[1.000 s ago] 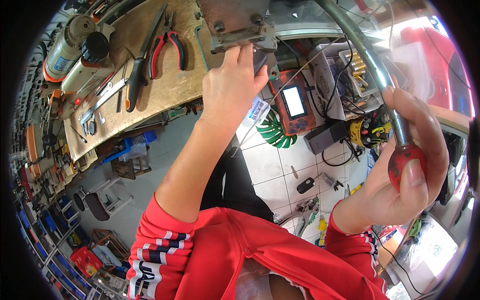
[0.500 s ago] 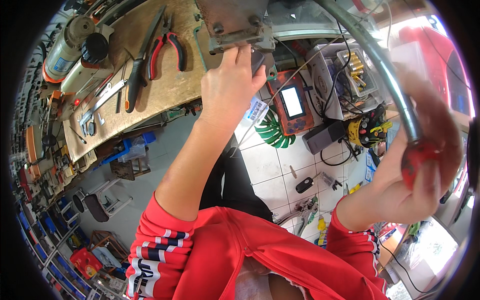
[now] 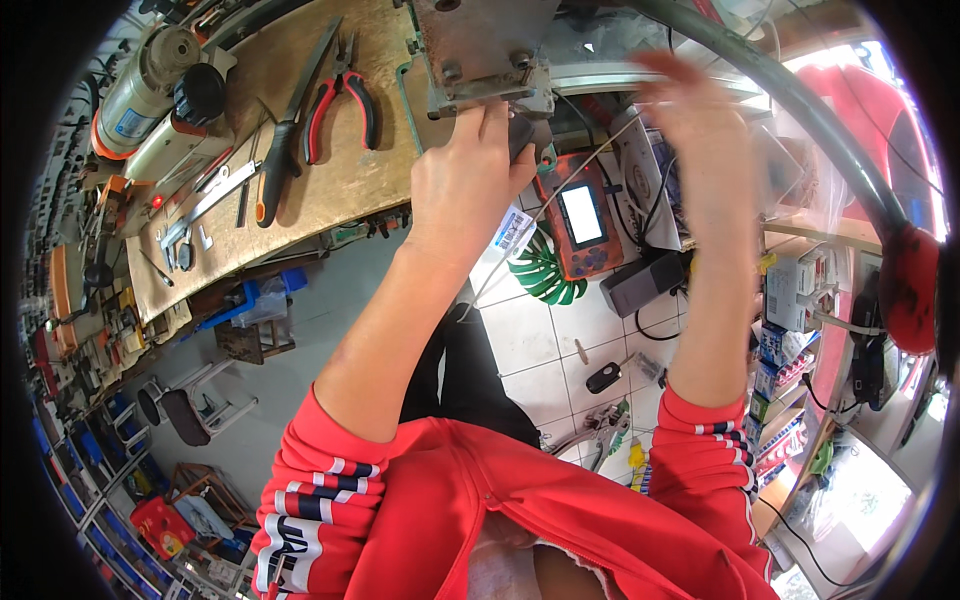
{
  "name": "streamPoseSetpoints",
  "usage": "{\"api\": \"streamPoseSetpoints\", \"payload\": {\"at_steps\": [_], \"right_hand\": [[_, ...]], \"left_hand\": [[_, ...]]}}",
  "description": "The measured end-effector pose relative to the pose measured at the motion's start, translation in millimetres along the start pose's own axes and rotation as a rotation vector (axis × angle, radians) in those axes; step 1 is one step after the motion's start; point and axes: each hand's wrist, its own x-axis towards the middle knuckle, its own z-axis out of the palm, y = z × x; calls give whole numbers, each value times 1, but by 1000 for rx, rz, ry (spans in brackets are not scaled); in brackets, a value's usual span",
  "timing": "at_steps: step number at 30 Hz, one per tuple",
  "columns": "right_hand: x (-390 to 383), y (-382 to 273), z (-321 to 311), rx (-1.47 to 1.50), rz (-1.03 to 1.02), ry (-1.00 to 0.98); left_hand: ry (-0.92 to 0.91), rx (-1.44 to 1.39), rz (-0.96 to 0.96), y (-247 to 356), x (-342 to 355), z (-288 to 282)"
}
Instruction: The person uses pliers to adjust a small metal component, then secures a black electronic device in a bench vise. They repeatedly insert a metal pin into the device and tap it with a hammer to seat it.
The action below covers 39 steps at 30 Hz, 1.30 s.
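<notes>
My left hand [image 3: 462, 185] has its fingers wrapped round a dark grey object [image 3: 519, 133] against the lower edge of a metal fixture [image 3: 480, 40] on the bench; the fingertips and much of that object are hidden. My right hand [image 3: 690, 105] is smeared by motion in the upper right, near the lever bar [image 3: 835, 115], its fingers unclear. The bar's red knob [image 3: 910, 295] stands at the right, apart from that hand. Below the fixture, a tag hangs by my left hand, and an orange handheld device [image 3: 590, 255] with a lit screen lies behind it.
Red-handled pliers [image 3: 368, 115], files and small tools lie on the wooden bench [image 3: 180, 290] at the left, with a metal cylinder [image 3: 155, 75]. A dark box [image 3: 640, 280] with cables sits right of centre. A stool [image 3: 195, 410] and car key [image 3: 604, 377] are lower down.
My right hand has let go of the red knob and swung up and leftward. The lever's knob sits farther right. My left hand remains at the fixture, slightly lower in view.
</notes>
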Motion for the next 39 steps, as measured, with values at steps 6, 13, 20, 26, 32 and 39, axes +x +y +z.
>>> {"api": "streamPoseSetpoints", "payload": {"at_steps": [6, 13, 20, 26, 32, 39], "right_hand": [[30, 47, 68, 76, -286, -184], [36, 50, 67, -20, -355, -181], [20, -1, 4, 759, -374, 199], [-31, -65, -44, 131, -537, 353], [8, 12, 52, 298, 97, 35], [17, 38, 82, 247, -88, -53]], "left_hand": [[-7, -7, 11, 0, 1, 0], [4, -21, 17, -1, 1, -1], [-15, -28, -47, 2, 1, -4], [-1, -20, -28, 1, 1, -1], [1, -49, 16, -2, 2, 0], [-38, 4, -54, 2, 1, -2]]}}
